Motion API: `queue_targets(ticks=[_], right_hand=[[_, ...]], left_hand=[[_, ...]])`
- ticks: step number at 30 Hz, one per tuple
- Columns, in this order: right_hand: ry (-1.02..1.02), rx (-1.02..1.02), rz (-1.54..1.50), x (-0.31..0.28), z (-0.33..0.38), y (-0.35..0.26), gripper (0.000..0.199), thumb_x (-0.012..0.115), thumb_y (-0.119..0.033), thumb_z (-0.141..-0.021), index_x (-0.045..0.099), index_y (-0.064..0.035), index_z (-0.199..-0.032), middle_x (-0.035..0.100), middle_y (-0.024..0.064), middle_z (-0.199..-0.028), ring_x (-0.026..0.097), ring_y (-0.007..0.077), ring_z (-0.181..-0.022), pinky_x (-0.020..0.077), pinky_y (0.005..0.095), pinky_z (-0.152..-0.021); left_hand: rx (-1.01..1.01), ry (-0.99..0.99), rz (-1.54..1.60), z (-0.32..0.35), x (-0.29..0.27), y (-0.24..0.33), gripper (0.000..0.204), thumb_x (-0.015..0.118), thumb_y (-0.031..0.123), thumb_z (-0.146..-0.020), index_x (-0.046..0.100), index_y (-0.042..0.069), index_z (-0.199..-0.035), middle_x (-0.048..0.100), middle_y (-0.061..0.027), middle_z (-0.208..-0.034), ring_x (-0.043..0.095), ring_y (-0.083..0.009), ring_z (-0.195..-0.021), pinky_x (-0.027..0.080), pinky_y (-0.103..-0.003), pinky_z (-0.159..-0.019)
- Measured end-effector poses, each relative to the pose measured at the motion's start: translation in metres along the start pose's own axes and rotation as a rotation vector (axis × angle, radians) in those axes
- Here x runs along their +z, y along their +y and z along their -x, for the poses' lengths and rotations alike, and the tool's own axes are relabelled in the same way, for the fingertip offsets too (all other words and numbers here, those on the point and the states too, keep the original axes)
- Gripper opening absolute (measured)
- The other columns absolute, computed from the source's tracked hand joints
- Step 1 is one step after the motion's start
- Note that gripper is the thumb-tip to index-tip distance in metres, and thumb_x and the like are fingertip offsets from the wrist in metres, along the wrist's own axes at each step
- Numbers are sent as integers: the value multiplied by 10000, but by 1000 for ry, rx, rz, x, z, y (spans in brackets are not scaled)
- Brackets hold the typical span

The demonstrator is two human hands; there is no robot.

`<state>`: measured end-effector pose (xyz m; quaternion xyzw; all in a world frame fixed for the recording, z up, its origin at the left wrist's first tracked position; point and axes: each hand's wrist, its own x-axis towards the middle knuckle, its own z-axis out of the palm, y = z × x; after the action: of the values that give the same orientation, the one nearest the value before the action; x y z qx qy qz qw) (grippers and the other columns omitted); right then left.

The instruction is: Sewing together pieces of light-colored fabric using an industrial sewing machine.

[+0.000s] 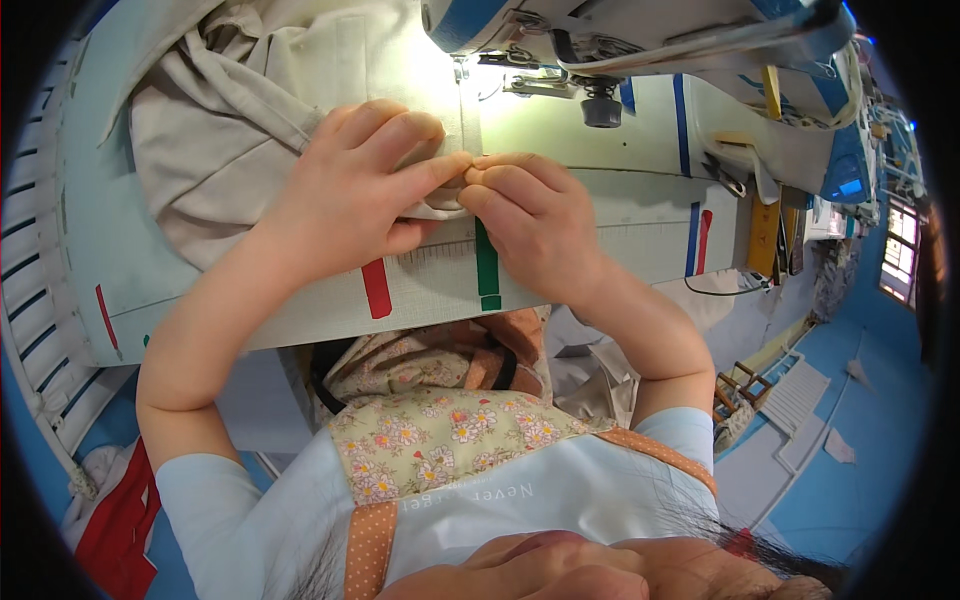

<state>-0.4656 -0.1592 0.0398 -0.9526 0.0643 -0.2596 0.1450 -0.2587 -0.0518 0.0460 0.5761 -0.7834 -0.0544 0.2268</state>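
Note:
A beige cloth garment (215,150) lies bunched on the left of the sewing table, its straight edge running up to the lit needle area of the sewing machine (640,35). Just in front of that area, my left hand (360,190) rests over the cloth, thumb and forefinger pinching its edge. My right hand (535,215) meets it there, fingers curled and pinching the same edge. The two sets of fingertips touch, and they hide the exact fold between them.
Coloured tape strips, one green (487,265), mark the sewing table (610,235) along a printed ruler. Thread snips (724,175) lie at its right, beside a yellow holder (764,238). A white slatted rack (38,290) borders the left. Patterned apron cloth hangs below the front edge.

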Motion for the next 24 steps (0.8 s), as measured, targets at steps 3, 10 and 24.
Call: queue_targets(ticks=[3,10,24], right_hand=[[-23,0,40,1,-7,8,203,644,-143,-698,614,-81,-889,593,39,-906,633,242,-903,537,372,-774],[-49,91,90,7,-26,25,290,689,8,-677,684,-98,-946,670,45,-960,664,259,-907,571,384,-778],[168,-9,-37,16,-64,-23,390,719,-16,-723,653,-51,-1106,642,86,-1104,621,309,-1037,541,425,-874]], left_hand=[[-6,11,-15,-5,1,-8,652,753,155,-612,671,226,-1254,565,-37,-1229,530,-290,-1164,456,-435,-986],[20,110,-32,-23,2,-37,472,797,212,-719,673,219,-1175,586,-45,-1178,547,-284,-1162,471,-427,-946],[-176,207,-95,88,-29,3,432,763,90,-699,673,73,-1121,613,-46,-1117,587,-251,-1038,477,-406,-890]])
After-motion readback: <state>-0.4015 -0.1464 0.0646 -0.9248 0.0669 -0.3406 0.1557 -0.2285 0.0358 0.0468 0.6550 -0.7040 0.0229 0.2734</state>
